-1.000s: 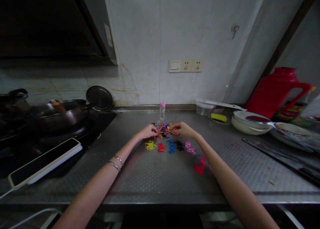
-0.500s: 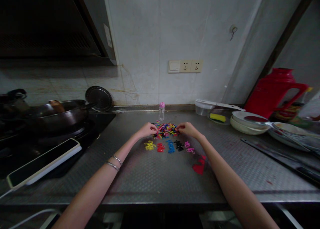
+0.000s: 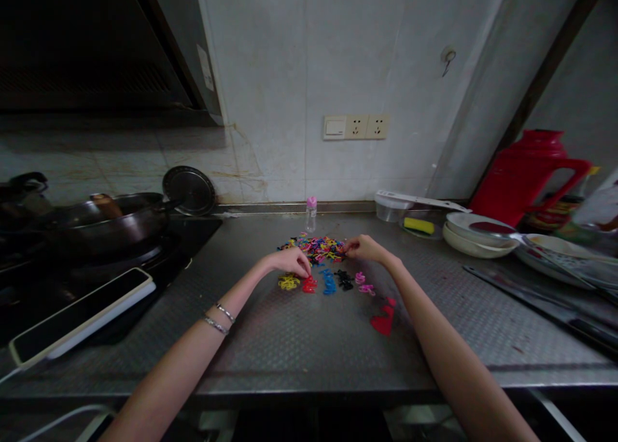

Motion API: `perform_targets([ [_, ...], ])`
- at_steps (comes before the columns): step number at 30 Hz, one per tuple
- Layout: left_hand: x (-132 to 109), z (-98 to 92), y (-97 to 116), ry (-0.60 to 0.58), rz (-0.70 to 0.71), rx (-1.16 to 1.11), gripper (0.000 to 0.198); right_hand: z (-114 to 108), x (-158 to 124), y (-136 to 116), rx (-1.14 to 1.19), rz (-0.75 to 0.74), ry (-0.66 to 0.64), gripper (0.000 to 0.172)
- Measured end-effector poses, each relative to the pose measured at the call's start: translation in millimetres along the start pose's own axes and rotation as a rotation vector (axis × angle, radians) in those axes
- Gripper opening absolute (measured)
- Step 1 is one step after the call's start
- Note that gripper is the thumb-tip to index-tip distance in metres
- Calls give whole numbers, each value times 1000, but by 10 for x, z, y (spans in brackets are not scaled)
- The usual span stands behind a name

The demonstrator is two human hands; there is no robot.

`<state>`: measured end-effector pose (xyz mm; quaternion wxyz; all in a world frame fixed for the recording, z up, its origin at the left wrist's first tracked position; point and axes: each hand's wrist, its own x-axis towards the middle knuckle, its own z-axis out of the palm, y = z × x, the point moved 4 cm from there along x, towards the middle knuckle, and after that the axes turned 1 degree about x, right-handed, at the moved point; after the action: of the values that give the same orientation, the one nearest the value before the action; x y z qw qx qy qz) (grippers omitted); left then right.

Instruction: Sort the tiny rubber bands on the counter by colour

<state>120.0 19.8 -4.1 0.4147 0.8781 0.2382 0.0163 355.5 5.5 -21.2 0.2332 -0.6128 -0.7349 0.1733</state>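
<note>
Both my arms stretch forward over the counter (image 3: 290, 352): left hand (image 3: 292, 260), wrist arched, dips fingertips to the small red pile (image 3: 309, 286); right hand (image 3: 364, 247) curls at the right edge of the colourful heap (image 3: 318, 249). Whether either pinches a piece, I can't tell.

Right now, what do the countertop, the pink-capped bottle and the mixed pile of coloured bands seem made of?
Countertop: metal, probably stainless steel, with a dull sheen; its grey embossed surface catches soft reflections.
Pink-capped bottle: clear plastic or glass; the background shows through.
Pile of coloured bands: possibly rubber or soft plastic, as they look thin and curled; finish too small to tell.
</note>
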Motion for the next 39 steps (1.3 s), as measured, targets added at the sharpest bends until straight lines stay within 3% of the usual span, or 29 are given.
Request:
perform_targets([
  [7,1,-90,-77,36,38,-79,21,10,-22,-26,-85,-17,-47,20],
  [13,-35,-245,-168,244,33,-66,29,-39,-47,-64,-59,-35,-106,21],
  [17,-65,-323,-271,372,-68,-78,36,10,-41,-16,-35,34,-223,20],
  [21,-55,-352,-371,447,-126,-99,38,46,-47,2,-9,70,-231,18],
  [28,-41,-349,-415,483,-127,-114,35,54,-67,-4,44,133,-238,17],
  [35,-43,-346,-425,490,-135,-121,34,22,-72,-54,116,81,-228,17],
  [39,-22,-362,-468,519,-123,-104,31,28,-104,-195,198,49,-305,19],
])
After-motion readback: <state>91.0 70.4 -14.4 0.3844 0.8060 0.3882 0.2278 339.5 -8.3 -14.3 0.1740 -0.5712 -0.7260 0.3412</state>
